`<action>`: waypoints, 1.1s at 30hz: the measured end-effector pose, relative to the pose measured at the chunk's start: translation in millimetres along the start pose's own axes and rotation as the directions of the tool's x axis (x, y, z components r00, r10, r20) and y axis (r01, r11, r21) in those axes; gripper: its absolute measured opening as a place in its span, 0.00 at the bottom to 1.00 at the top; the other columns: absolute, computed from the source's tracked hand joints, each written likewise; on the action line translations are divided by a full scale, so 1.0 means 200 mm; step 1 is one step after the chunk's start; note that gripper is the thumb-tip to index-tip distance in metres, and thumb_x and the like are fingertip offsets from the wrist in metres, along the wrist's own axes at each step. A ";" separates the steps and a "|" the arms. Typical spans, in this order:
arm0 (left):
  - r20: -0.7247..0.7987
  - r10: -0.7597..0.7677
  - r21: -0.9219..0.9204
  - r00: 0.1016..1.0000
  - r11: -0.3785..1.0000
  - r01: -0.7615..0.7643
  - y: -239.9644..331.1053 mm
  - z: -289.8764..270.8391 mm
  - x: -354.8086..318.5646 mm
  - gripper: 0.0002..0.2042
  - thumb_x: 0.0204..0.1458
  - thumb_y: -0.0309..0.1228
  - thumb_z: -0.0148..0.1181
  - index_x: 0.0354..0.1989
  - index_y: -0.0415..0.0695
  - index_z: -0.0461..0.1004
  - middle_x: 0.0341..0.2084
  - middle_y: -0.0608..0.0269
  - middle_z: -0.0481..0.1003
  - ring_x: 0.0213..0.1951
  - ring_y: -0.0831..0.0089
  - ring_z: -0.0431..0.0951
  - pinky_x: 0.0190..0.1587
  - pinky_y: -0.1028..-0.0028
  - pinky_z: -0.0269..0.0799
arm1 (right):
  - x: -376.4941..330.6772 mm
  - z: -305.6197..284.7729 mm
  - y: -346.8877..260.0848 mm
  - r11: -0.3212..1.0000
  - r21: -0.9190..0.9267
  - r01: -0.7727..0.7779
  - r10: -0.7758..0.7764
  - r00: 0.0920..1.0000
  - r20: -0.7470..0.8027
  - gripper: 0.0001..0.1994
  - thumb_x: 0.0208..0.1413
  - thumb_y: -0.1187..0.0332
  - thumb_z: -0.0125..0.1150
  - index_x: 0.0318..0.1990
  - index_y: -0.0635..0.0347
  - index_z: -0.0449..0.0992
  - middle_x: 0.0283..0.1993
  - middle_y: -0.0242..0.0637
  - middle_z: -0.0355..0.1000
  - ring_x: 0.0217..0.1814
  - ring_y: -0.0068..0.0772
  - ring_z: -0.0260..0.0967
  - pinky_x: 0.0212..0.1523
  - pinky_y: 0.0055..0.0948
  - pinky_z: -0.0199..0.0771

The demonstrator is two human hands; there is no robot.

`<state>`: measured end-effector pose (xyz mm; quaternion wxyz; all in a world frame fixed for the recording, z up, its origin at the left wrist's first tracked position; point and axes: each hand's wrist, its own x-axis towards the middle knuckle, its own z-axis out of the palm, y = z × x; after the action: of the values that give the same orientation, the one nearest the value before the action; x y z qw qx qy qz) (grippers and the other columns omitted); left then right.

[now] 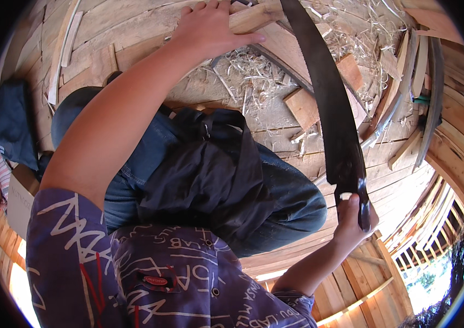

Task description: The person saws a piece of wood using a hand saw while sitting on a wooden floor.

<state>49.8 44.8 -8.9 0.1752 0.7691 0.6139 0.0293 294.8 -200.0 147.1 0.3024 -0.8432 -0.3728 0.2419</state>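
My right hand (355,220) is wrapped round the dark handle of a handsaw (333,104). Its long, dark, toothed blade runs up and leftward, and its tip reaches the top edge of the view. Beside that tip, my left hand (204,31) bears down on a short wooden piece (264,16), thumb on the near side and fingers over the far side. The end of this piece sticks out to the right, close to the blade; I cannot tell whether the teeth touch it. A longer plank (286,52) lies beneath, partly covered by the saw.
Wood shavings (254,76) and offcuts, including a square block (302,108), litter the plank floor. Curved wooden strips (431,93) lean at the right. My crossed legs, with a black cloth (204,169) over them, sit close below. At far left is a dark cap (13,123).
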 end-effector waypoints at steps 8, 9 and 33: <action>0.047 -0.001 -0.078 0.999 0.997 0.005 0.00 -0.03 0.01 0.44 0.38 0.67 0.53 0.50 0.36 0.67 0.46 0.44 0.72 0.50 0.53 0.71 0.53 0.55 0.62 | 0.23 0.24 -0.01 1.000 0.008 0.007 -0.009 0.988 0.154 0.16 0.54 0.62 0.62 0.22 0.67 0.73 0.14 0.29 0.64 0.18 0.17 0.57 0.20 0.21 0.54; 0.066 -0.016 -0.069 0.998 0.997 0.020 -0.01 -0.03 0.01 0.44 0.38 0.67 0.53 0.50 0.36 0.67 0.47 0.44 0.71 0.50 0.53 0.71 0.53 0.55 0.62 | 0.18 0.20 -0.01 1.000 0.005 0.020 -0.021 0.991 0.135 0.18 0.53 0.60 0.62 0.22 0.68 0.73 0.14 0.29 0.64 0.17 0.17 0.57 0.20 0.20 0.54; -0.008 0.014 0.068 1.000 0.998 -0.014 -0.04 0.08 0.03 0.46 0.41 0.66 0.54 0.60 0.38 0.61 0.55 0.48 0.67 0.59 0.53 0.63 0.61 0.55 0.52 | 0.02 0.05 0.13 0.997 0.076 -0.021 0.012 0.992 0.127 0.12 0.50 0.70 0.65 0.20 0.66 0.71 0.13 0.24 0.59 0.18 0.13 0.51 0.18 0.19 0.48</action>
<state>47.6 47.7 -27.7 0.1460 0.7789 0.6098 0.0127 303.8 -207.8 122.2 0.3084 -0.8171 -0.3747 0.3113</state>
